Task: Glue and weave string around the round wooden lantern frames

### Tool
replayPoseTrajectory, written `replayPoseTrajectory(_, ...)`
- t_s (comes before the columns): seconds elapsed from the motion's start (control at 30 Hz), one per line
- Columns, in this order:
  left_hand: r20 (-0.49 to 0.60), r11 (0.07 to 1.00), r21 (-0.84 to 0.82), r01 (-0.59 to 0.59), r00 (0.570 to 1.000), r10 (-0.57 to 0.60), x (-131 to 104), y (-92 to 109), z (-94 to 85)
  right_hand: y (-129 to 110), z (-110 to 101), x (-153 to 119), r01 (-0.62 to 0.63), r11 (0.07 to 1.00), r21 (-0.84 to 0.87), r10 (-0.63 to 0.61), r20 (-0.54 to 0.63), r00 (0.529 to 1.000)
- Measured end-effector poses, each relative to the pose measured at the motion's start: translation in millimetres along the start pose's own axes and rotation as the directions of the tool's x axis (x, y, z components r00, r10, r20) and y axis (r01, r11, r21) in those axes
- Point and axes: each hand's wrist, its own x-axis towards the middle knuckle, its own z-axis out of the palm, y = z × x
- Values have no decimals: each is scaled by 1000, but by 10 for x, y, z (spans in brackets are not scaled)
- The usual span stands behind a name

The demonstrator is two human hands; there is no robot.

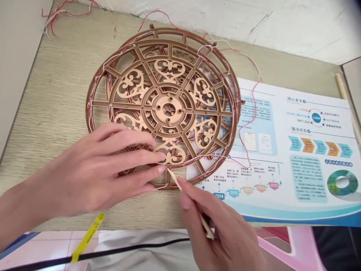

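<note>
Brown round openwork frames [169,107] lie stacked on the table, with scroll ornaments between their spokes. Red and white wires [194,160] run along the channels of the top frame. My left hand [113,165] lies flat over its lower left part, fingers stretched out, fingertips at the wire near the bottom spoke. Between the thumb and fingers of my right hand [214,222] is a thin pale wooden stick [175,178]. The stick's tip touches the wire at the bottom spoke, beside my left fingertips.
A printed paper sheet [282,146] lies at the right, partly under the frames. Loose wires [63,11] sit at the back left. A black cable [141,247] with a yellow tag [88,237] crosses below the table's front edge.
</note>
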Motion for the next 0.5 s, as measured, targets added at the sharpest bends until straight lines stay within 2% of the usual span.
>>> replayPoseTrajectory(0.23,3,1000,9,-4,1000,4,-8,-14,13,-24,1,59,-164,982,96,176,-133,975)
replayPoseTrajectory(0.37,12,999,38,10,1000,-10,-16,-15,26,-73,12,105,-281,949,145,299,-121,946)
replayPoseTrajectory(0.43,12,999,45,9,1000,-10,-17,-14,26,-73,4,128,-296,944,148,314,-115,942)
replayPoseTrajectory(0.5,11,999,45,9,1000,-10,-17,-12,23,-58,-6,132,-254,960,120,266,-104,958)
